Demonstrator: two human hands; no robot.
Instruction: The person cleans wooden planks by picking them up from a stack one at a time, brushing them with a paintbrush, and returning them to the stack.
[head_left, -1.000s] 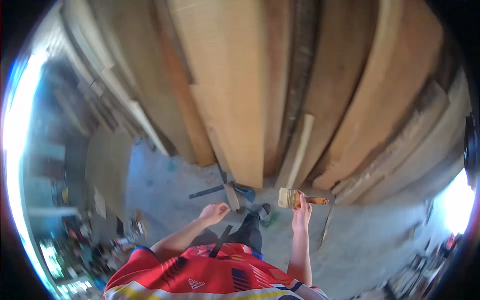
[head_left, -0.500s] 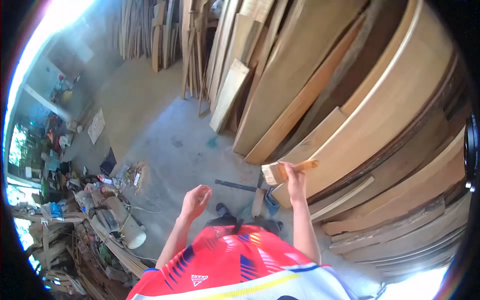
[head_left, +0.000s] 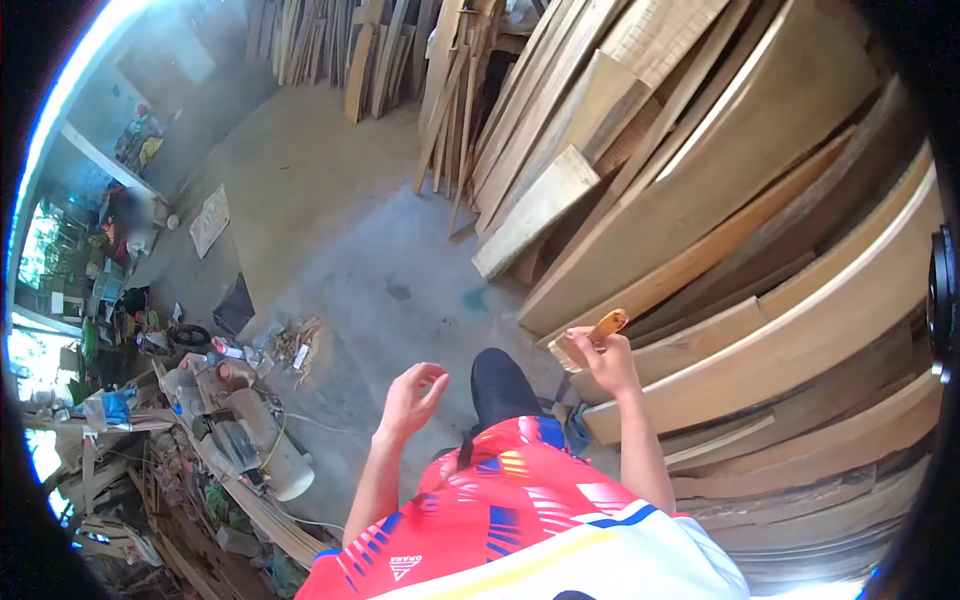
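A wide paintbrush (head_left: 606, 325) with an orange-brown wooden handle is gripped in my right hand (head_left: 612, 364), its pale bristles pointing down and left. My left hand (head_left: 410, 400) hangs over the grey floor (head_left: 370, 270) with fingers loosely curved and thumb apart, holding nothing. Just right of it, my dark-clad knee (head_left: 501, 385) is raised. Beyond the brush, long planks (head_left: 700, 200) lean side by side, their lower ends on the floor.
Stacked boards (head_left: 800, 350) curve along the right. Narrow wood pieces (head_left: 365, 65) stand at the back. A whitish sheet (head_left: 210, 221) lies on the floor at left, near a dark flat piece (head_left: 234, 305). Cylindrical machinery (head_left: 275, 455) and scrap wood are at lower left.
The view has swung left, so the planks sit farther right and more floor shows. My right hand still holds the brush, now with its handle tilted up. My knee has come up.
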